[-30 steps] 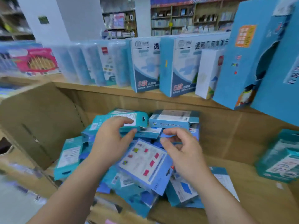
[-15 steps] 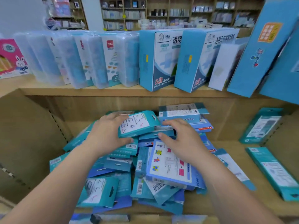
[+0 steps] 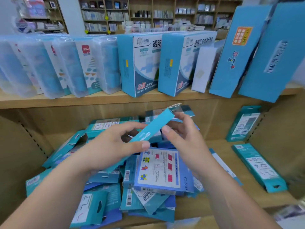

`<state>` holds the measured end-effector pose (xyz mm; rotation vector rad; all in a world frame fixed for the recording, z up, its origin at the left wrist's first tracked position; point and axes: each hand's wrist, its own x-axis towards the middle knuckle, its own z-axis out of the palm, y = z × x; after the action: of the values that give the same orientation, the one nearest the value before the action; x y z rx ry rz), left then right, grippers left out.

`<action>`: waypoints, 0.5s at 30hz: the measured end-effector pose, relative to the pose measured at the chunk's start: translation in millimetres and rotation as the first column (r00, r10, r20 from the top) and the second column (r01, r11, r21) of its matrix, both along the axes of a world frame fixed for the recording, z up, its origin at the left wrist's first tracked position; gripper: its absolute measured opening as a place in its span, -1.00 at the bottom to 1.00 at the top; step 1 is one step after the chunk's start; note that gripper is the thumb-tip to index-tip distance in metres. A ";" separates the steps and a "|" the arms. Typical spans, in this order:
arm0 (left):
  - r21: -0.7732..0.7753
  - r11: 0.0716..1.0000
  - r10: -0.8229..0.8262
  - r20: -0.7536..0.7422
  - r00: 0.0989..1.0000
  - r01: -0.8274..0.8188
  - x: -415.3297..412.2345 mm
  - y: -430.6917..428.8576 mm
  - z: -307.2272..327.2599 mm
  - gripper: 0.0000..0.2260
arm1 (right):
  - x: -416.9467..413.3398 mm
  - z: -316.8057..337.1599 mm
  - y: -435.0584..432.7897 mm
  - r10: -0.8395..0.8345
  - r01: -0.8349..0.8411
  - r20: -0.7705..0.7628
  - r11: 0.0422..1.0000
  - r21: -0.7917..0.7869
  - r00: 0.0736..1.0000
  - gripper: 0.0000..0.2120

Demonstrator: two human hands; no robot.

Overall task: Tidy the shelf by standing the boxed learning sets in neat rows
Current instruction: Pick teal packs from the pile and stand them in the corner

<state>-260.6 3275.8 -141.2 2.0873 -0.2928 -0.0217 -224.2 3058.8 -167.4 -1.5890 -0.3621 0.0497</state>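
Both hands hold one slim teal box (image 3: 155, 126) edge-on above a loose heap (image 3: 132, 184) of flat cardboard packs on the lower wooden shelf (image 3: 219, 192). The left hand (image 3: 107, 149) pinches its lower end, thumb under and fingers over; the right hand (image 3: 183, 138) has its grip closed on the upper part, thumb against the near face. The box tilts up to the right, its top flap open. A glossy blue pack (image 3: 158, 169) with printed figures lies on top of the heap. Two long teal packs (image 3: 259, 166) sit apart at the right, one flat, one leaning. On the upper shelf (image 3: 66, 100), clear plastic cases (image 3: 54, 66) and tall blue cartons (image 3: 140, 63) lean in a row.
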 end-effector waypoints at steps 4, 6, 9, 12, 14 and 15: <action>-0.083 0.992 -0.096 -0.022 0.995 0.093 7.6 -55.0 3.4 -0.57 | -5.3 2.1 -35.3 -0.006 0.020 -0.072 0.981 0.194 0.997 -0.35; -0.095 0.987 -0.136 -0.023 0.990 0.133 12.3 -86.3 3.8 -0.62 | -4.4 1.7 -59.3 -0.064 0.082 -0.078 0.965 0.248 0.995 -0.40; -0.088 0.989 -0.114 0.020 0.993 0.115 19.6 -139.7 7.4 -0.72 | 3.8 -2.5 -104.5 -0.188 0.196 -0.056 0.953 0.232 0.981 -0.44; -0.058 0.998 -0.031 0.090 0.995 0.036 32.4 -194.8 10.3 -0.87 | 17.2 -5.0 -156.7 -0.279 0.275 0.005 0.948 0.160 0.960 -0.57; 0.007 1.000 0.013 0.135 0.991 -0.014 43.1 -229.6 9.6 -0.87 | 26.2 -6.9 -190.9 -0.279 0.271 0.045 0.953 0.135 0.959 -0.59; 0.035 0.998 0.037 0.155 0.987 -0.043 48.9 -245.4 7.0 -0.82 | 30.3 -9.1 -207.8 -0.269 0.260 0.057 0.957 0.131 0.961 -0.59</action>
<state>-211.7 3030.3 -134.2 2.1365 -0.3471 0.1602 -193.8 2851.0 -176.5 -1.5080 -0.2025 -0.2346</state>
